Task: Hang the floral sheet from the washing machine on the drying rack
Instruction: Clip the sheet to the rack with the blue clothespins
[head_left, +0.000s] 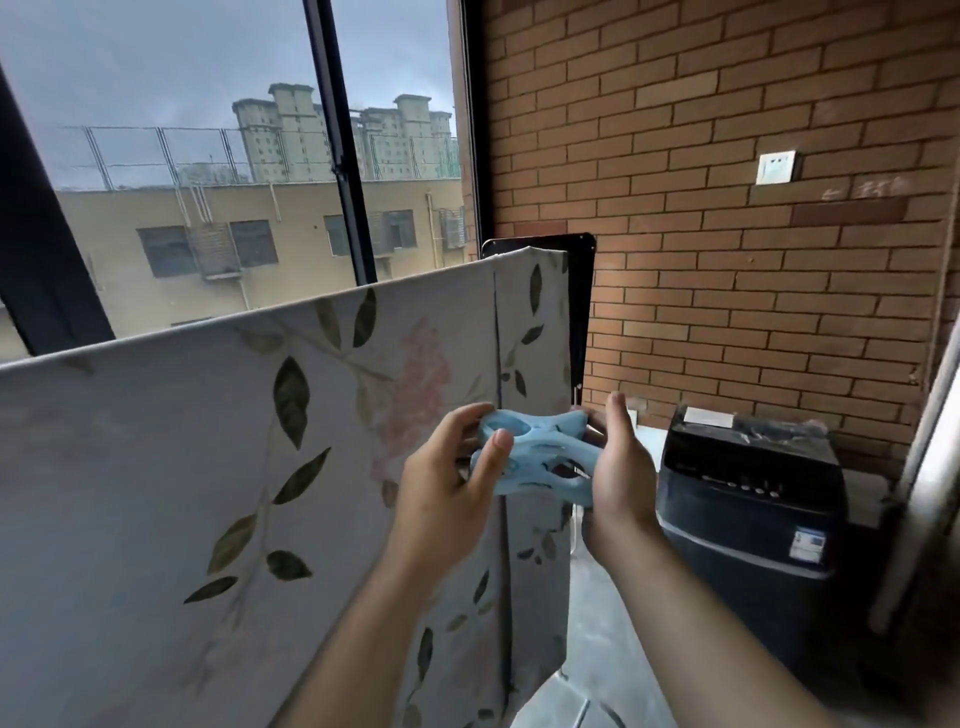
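The floral sheet, pale with green leaves and pink blooms, hangs draped over the drying rack's top rail and fills the left and centre. The black rack frame shows behind its far right corner. In front of the sheet I hold large light-blue plastic clips between both hands. My left hand grips their left end with thumb on top. My right hand holds the right end, its fingers hidden behind the clips. The dark washing machine stands at the right, lid down.
A brick wall with a white socket runs behind the machine. Large windows with dark frames lie beyond the rack. Grey floor shows between sheet and washing machine. A pale vertical post stands at the far right.
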